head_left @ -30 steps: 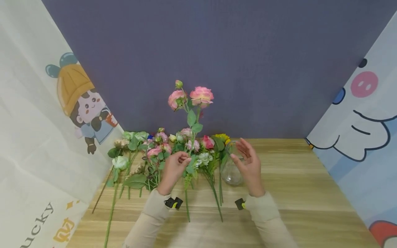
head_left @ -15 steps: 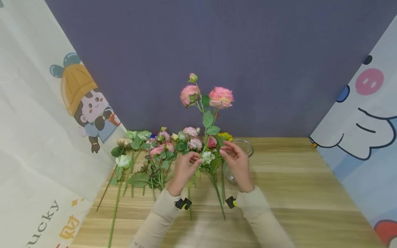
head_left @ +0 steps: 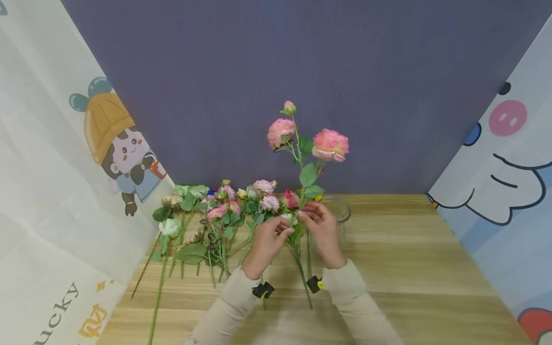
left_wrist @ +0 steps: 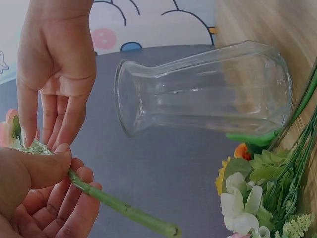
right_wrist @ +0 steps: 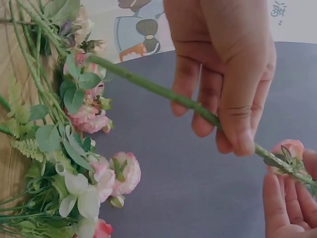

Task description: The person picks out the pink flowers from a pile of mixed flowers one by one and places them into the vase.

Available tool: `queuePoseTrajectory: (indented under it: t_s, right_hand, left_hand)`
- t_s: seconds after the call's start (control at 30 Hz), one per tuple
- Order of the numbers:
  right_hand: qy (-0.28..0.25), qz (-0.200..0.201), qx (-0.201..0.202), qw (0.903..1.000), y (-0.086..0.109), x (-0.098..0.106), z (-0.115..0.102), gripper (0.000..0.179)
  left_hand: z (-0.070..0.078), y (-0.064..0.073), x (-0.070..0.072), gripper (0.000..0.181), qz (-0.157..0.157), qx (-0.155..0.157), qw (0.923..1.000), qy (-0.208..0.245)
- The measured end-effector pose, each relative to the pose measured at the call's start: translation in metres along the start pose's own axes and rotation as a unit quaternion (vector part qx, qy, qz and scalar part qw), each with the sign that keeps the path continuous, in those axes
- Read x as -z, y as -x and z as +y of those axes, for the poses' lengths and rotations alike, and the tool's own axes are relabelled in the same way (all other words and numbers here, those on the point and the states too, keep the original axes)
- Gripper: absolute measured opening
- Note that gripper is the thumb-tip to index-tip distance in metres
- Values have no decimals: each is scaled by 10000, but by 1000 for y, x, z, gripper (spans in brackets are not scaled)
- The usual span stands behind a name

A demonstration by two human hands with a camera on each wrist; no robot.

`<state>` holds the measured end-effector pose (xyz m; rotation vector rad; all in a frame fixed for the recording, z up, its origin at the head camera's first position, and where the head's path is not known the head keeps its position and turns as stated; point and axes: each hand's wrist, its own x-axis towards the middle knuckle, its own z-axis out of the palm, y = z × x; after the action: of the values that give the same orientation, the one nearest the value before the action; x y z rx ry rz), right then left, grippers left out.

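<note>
A tall pink flower stem (head_left: 330, 145), with two open blooms, a bud and green leaves, stands upright above the table. My left hand (head_left: 268, 243) pinches its green stalk (right_wrist: 153, 89) between thumb and fingers, and the cut end sticks out below in both wrist views. Higher up, just under the leaves, my right hand (head_left: 322, 235) holds the stalk between thumb and fingertips. A clear glass vase (left_wrist: 208, 89) with a flared rim stands behind my right hand, partly hidden by it in the head view.
Several flowers lie on the wooden table (head_left: 409, 268) to the left: a pale green rose (head_left: 170, 227), pink blooms (head_left: 270, 203) and a red-pink one (head_left: 291, 199). White blossoms (right_wrist: 79, 198) lie near the hands. A dark panel (head_left: 276, 57) rises behind, printed cloths at both sides.
The flower stem and left hand have moved right. The right hand has left its place beside the vase, moved left and taken hold of the stalk.
</note>
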<state>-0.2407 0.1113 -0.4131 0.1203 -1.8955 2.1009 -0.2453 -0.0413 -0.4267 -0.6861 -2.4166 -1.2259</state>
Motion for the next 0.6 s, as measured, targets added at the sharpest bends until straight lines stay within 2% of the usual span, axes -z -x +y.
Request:
queuePoseTrajectory:
  t_s: [0.2,0.43,0.6]
  right_hand:
    - [-405,177,-90,9990,0,2,-2,32]
    - [-212,429,0,9989,-2,5,-6,25]
    - [-497,525,1,9974,-4,6,-8,22]
  left_hand:
    - [2,1,-5,13,60,-169,9998,-73]
    - [3,1,-9,13,142,-325,9990,-280]
    - [5,0,-11,13,176,-380,9982,-430]
